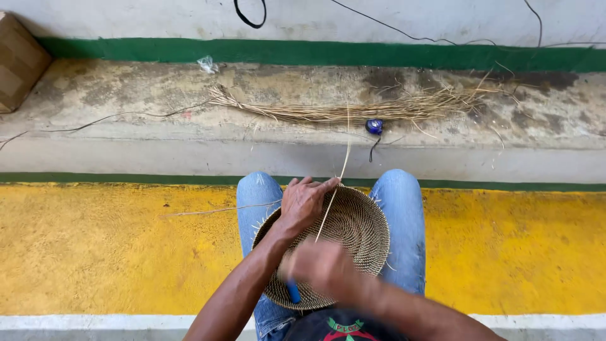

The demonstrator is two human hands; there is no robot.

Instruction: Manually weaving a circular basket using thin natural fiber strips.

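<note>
Left hand (304,203) fingers closed over far rim of woven basket (353,230), pinching pale straw strand (341,170). Right hand (322,265) blurred, fingers curled round blue-handled tool (293,292). Basket rests on lap, between jeans-clad knees (401,202). Straw bundle (353,108) on concrete ledge beyond; yellow floor (95,252) beneath.

The right hand (322,265) is motion-blurred; the cardboard box (19,60) is cut off.

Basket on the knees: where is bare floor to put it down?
Yellow floor left of the knees and right is bare. The ledge is crowded mid-way by straw; the lap holds basket and both hands.
</note>
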